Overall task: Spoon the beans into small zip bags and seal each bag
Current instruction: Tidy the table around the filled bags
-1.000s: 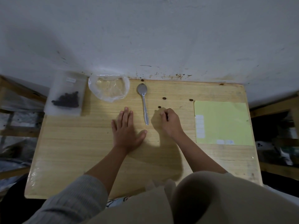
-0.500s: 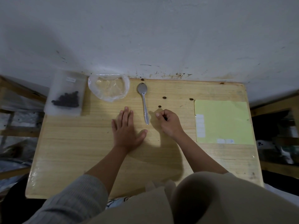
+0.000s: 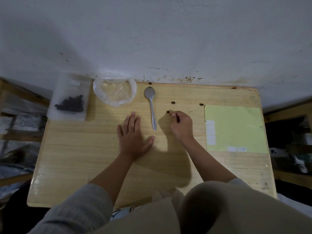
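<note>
A small zip bag (image 3: 67,92) with dark beans (image 3: 70,104) inside lies flat at the table's far left corner. A metal spoon (image 3: 151,107) lies bowl-up on the wood, between my two hands. My left hand (image 3: 133,137) rests flat on the table, fingers spread, holding nothing. My right hand (image 3: 181,125) is curled to the right of the spoon handle. A dark bean seems pinched inside its fingers. Its fingertip is right beside a loose bean (image 3: 168,112). Two more loose beans (image 3: 173,102) (image 3: 201,104) lie further back.
A crumpled clear plastic bag (image 3: 114,92) lies open at the back, next to the zip bag. A pale green sheet (image 3: 236,129) with white labels covers the table's right side. A white wall borders the wooden table (image 3: 84,157) at the back; shelves flank both sides.
The fingertips of my right hand have shifted slightly up, to beside the loose bean. My left hand, the spoon and the bags have not moved.
</note>
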`<action>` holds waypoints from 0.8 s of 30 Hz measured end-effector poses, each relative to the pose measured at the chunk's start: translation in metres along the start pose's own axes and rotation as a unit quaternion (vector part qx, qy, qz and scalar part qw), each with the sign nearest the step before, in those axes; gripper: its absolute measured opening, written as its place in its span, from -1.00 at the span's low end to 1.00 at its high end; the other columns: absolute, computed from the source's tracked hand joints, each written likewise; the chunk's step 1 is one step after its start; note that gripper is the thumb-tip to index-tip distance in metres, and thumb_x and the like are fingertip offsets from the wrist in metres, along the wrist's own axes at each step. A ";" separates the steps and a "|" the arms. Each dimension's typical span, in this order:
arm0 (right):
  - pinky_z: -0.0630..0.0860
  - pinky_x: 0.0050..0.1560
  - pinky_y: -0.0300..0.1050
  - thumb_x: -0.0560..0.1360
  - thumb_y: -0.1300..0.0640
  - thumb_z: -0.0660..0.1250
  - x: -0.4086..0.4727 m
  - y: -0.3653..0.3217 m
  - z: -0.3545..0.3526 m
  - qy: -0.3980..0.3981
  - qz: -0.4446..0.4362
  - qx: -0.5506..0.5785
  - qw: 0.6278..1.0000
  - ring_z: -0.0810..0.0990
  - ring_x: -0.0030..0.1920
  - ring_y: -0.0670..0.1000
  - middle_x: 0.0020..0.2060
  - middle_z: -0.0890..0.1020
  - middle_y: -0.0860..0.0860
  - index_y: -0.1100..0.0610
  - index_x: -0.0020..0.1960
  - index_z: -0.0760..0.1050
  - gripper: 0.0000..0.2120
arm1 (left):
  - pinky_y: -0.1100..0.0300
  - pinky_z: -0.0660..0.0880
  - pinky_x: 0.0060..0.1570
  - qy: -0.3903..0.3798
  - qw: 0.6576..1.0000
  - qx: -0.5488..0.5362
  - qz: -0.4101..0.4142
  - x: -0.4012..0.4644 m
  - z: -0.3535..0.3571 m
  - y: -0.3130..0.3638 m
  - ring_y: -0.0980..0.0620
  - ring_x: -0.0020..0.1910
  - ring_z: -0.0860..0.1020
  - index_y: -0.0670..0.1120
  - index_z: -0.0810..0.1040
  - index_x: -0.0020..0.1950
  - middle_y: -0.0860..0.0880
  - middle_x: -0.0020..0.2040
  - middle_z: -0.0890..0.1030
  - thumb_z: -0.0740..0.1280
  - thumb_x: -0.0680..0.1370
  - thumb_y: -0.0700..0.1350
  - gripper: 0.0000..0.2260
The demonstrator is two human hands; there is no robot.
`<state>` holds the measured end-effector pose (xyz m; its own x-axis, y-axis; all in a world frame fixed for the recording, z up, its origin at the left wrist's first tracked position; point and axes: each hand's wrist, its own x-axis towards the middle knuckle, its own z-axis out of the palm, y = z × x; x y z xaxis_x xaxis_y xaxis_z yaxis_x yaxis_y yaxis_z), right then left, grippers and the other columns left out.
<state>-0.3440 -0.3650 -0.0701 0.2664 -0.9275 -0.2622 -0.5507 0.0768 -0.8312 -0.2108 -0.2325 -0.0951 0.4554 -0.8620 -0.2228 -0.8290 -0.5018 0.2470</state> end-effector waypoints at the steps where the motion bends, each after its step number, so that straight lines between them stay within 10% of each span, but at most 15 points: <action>1: 0.33 -0.40 -0.40 0.56 0.15 0.26 0.001 0.000 -0.001 0.008 -0.019 -0.020 1.000 0.39 -0.46 -0.17 -0.38 0.55 -0.09 0.19 0.10 0.61 -0.79 | -0.28 0.01 0.38 -0.001 1.000 0.000 0.000 0.000 0.000 0.000 -0.10 0.53 0.01 -0.13 0.09 0.52 -0.09 0.56 0.03 0.08 0.37 0.40 -0.12; 4: 0.35 -0.30 -0.35 0.51 0.11 0.35 0.006 -0.002 0.000 0.019 -0.038 -0.061 0.997 0.37 -0.45 -0.24 -0.44 0.39 -0.26 0.17 0.13 0.61 -0.76 | -0.28 0.02 0.38 -0.001 1.000 -0.003 -0.002 0.000 0.000 0.000 -0.10 0.53 0.01 -0.13 0.09 0.52 -0.09 0.56 0.03 0.08 0.37 0.40 -0.13; 11: 0.54 0.02 -0.11 0.53 0.08 0.32 0.017 -0.004 0.006 -0.021 -0.027 -0.123 0.992 0.64 0.04 0.05 0.01 0.69 0.07 0.14 0.14 0.61 -0.76 | -0.29 0.05 0.37 0.001 1.000 -0.005 -0.001 0.000 0.000 0.001 -0.10 0.52 0.02 -0.13 0.11 0.51 -0.09 0.56 0.05 0.10 0.38 0.39 -0.14; 24: 0.26 -0.47 -0.16 0.61 0.21 0.07 0.004 -0.006 -0.001 0.009 -0.054 -0.050 0.997 0.36 -0.47 -0.07 -0.46 0.39 -0.04 0.24 -0.07 0.34 -0.86 | -0.30 0.06 0.37 0.003 1.000 -0.009 0.000 -0.001 -0.001 0.001 -0.11 0.52 0.04 -0.14 0.13 0.51 -0.10 0.56 0.05 0.08 0.38 0.39 -0.13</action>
<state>-0.3401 -0.3699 -0.0656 0.3142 -0.9351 -0.1641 -0.5959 -0.0597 -0.8008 -0.2120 -0.2320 -0.0933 0.4568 -0.8626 -0.2176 -0.8231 -0.5026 0.2643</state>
